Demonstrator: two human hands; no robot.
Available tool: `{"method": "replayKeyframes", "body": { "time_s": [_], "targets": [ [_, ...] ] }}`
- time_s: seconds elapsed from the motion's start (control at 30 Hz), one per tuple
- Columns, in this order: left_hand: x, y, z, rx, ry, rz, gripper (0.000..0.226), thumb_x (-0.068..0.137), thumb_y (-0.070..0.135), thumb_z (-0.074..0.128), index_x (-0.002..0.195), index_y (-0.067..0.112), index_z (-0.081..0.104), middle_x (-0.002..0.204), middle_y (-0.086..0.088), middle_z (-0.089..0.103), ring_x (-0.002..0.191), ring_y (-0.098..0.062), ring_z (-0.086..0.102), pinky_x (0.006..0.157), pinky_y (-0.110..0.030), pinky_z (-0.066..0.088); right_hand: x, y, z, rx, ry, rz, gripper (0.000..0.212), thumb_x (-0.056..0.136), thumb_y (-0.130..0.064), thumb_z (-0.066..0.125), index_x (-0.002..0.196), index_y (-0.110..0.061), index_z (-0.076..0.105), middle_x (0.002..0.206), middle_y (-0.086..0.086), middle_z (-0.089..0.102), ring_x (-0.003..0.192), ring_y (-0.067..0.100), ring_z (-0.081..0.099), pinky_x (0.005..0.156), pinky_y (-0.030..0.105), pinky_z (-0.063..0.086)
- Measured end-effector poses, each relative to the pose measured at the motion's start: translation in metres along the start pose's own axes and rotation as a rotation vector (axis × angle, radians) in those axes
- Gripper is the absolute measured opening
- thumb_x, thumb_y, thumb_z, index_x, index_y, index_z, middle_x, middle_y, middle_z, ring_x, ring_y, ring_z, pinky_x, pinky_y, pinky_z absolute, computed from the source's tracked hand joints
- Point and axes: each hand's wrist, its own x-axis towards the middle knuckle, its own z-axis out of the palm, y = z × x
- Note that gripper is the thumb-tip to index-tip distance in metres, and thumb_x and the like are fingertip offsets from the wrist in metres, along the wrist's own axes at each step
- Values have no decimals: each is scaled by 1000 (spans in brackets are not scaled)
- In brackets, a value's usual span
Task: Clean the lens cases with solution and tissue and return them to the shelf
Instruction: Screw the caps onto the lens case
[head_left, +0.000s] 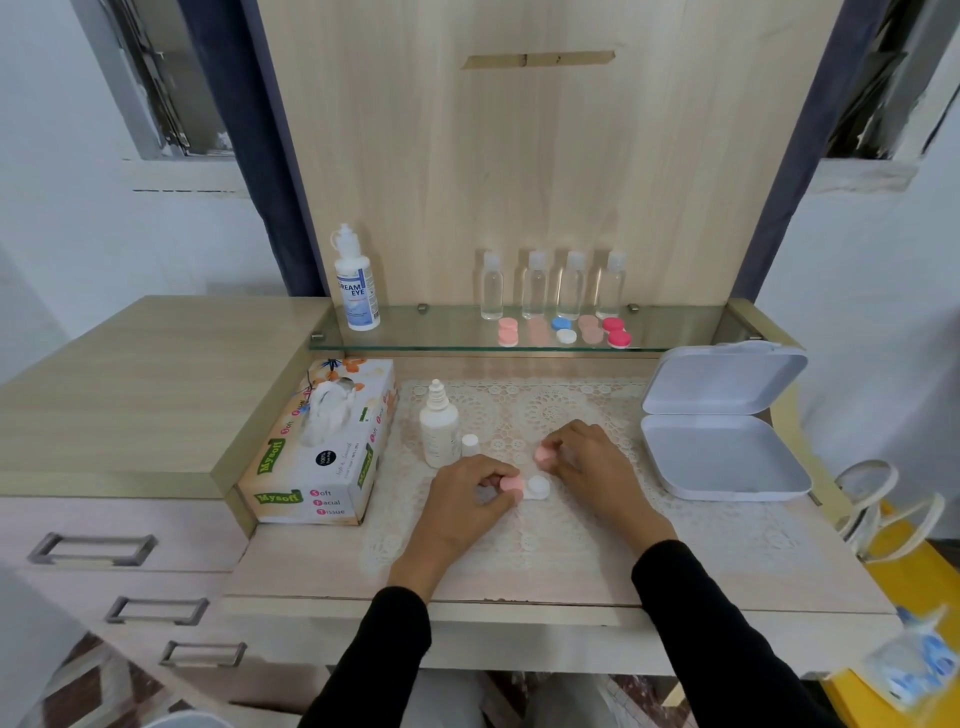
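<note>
The lens case lay on the desk between both hands, its long axis running left to right. The left grip pinched the pink cap at its left end. The right grip held a second pink cap just behind its uncapped right end, so both hands were about equally near

An open white hinged plastic box sits on the pale wooden worktop, its lid tilted back. Just left of the box spreads a white lace mat. Far left of the box, and lower, are three pale drawers with grey handles. Right of the box, below the worktop edge, lies a yellow bag with white handles.
</note>
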Motion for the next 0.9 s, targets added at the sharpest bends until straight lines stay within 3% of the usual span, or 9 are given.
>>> {"method": "replayKeyframes", "body": {
  "time_s": [0.1,0.27,0.5,0.8,0.9],
  "targets": [
    [0,-1,0,3,2,8,24,73,14,78,96,17,73,88,11,68,83,-1,62,77,-11,47,-8,-2,-5,95,-2,11,10,88,-20,66,96,-16,67,100,-3,63,96,16,52,80,29,41],
    [1,-2,1,11,5,8,24,73,15,78,96,17,73,88,10,69,84,0,61,77,-9,45,-37,-13,-8,374,66,23,14,86,-12,64,95,-23,66,85,-13,59,69,5,48,63,17,38],
    [2,-4,3,12,6,10,24,74,15,78,97,16,73,89,9,68,86,-1,61,77,-9,46,-41,-5,3,137,39,-202,19,87,-22,64,106,-28,65,93,-29,54,87,1,49,77,35,44],
    [1,-5,3,3,11,26,23,73,14,78,96,16,73,88,11,67,84,-1,61,77,-11,46,-38,-6,6,59,38,-243,25,89,-28,49,107,-25,67,99,-16,63,90,12,54,75,40,46],
    [2,-6,3,15,2,35,23,73,17,78,96,17,73,88,10,68,83,-3,61,77,-12,47,-39,-7,8,27,77,-234,16,88,-26,60,102,-25,66,94,-16,61,86,10,51,73,38,45]
  ]
}}
